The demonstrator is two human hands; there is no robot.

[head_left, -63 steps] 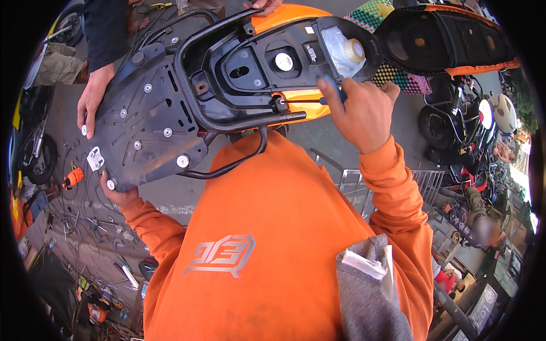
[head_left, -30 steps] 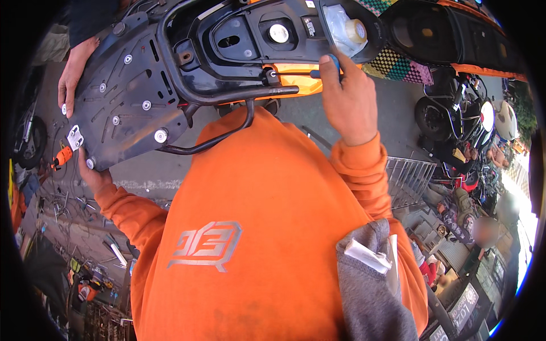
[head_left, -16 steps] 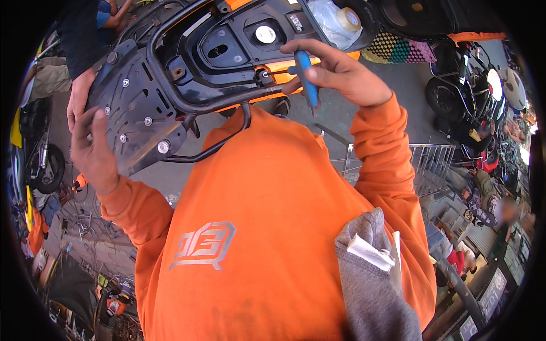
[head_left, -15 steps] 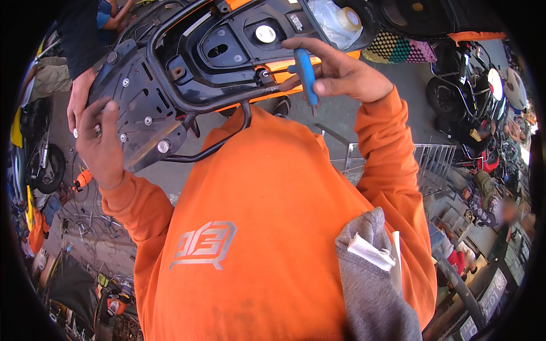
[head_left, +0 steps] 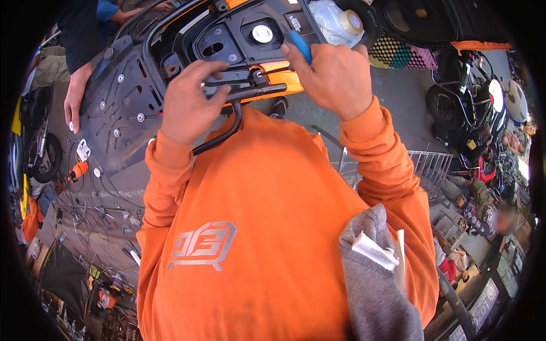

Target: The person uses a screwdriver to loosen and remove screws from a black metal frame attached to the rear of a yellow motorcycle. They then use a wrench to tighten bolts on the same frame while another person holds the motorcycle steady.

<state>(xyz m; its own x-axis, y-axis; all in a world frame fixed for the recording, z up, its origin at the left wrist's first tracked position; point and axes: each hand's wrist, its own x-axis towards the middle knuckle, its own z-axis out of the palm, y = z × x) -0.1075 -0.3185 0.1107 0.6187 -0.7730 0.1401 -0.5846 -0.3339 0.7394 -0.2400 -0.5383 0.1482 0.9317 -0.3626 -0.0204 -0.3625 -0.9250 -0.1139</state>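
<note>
My right hand [head_left: 338,79] is closed around the blue handle of a T-handle wrench [head_left: 300,46], whose thin shaft points left at a bolt fitting [head_left: 257,76] on the motorcycle's tail. My left hand [head_left: 190,102] is over the black tubular rack [head_left: 250,92], thumb and fingers apart. A tiny pale spot shows at its fingers, too small to name. Left of it lies a black slotted metal plate [head_left: 128,96] with several round silver fasteners. Another person's hand [head_left: 78,96] hangs at the plate's left edge.
A clear plastic bag with a capped container [head_left: 348,21] sits at the tail's right. Beyond it is a black seat [head_left: 415,20]. Parked motorcycles [head_left: 449,99] and a metal railing [head_left: 429,167] stand to the right. Loose tools [head_left: 85,207] litter the lower left.
My left hand has moved right, from the plate to the rack tube. My right hand has turned and shifted slightly, its wrench shaft still pointing at the fitting. The plate sits a little lower left.
</note>
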